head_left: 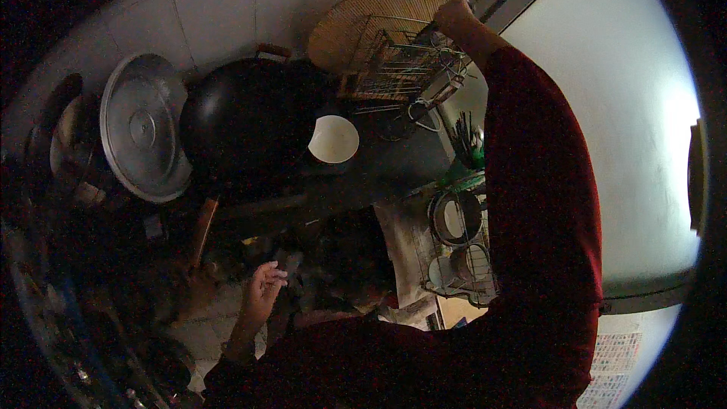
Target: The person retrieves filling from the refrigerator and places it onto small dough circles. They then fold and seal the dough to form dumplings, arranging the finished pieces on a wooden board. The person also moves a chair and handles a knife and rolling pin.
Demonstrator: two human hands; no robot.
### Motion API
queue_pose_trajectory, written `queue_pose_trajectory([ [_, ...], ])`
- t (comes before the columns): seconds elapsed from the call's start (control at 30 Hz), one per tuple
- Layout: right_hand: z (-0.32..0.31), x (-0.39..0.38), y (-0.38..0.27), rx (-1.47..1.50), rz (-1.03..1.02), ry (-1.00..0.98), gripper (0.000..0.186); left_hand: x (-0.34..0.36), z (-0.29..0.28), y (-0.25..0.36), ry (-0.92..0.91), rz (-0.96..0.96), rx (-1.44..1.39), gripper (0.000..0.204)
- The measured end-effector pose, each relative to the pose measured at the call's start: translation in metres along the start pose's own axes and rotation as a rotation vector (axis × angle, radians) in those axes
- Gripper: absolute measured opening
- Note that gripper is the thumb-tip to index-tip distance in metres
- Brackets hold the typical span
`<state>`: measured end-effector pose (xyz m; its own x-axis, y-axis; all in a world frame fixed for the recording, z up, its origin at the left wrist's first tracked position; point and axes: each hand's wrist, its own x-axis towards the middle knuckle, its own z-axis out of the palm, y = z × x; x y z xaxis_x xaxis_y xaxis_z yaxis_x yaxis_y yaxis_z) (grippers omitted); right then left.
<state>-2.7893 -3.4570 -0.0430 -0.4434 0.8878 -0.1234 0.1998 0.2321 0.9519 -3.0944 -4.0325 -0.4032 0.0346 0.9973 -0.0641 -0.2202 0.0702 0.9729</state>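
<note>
My right hand (454,15) reaches up to the far right, at the top of a wire rack (386,60) that stands before a round woven tray (341,30). Its fingers are closed. Something dark shows beside them, but what they grip is hidden. Low in front of my body, my left hand (265,288) hangs with fingers loosely bent and apart, holding nothing I can see. A white bowl (335,139) sits on the dark counter (379,174), between the rack and a large black wok (242,117).
A big round metal lid (144,129) leans at the left of the wok. Dark chopsticks (466,136) stand in a green holder (471,157) near my right sleeve. Below it, a wire basket (462,288) holds dishes. A pale, smooth surface (644,144) rises at the right.
</note>
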Motion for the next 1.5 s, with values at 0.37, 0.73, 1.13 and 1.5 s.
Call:
queue_pose_trajectory([
  [0.37, -0.021, -0.015, -0.006, 0.109, 0.032, 0.434, 0.026, 0.008, -0.006, 0.007, 0.029, -0.111, -0.004, 0.038],
  [0.73, -0.046, 0.094, -0.06, 0.915, -0.288, 0.174, 0.034, -0.007, -0.014, -0.036, 0.092, -0.241, -0.186, 0.04],
  [1.13, -0.006, 0.129, -0.122, 0.675, 0.107, -0.03, 0.034, -0.037, -0.019, -0.047, 0.171, -0.311, -0.103, 0.049],
  [1.5, 0.02, 0.13, -0.108, 0.619, 0.244, -0.035, 0.033, -0.035, -0.018, -0.04, 0.23, -0.35, -0.176, 0.047],
])
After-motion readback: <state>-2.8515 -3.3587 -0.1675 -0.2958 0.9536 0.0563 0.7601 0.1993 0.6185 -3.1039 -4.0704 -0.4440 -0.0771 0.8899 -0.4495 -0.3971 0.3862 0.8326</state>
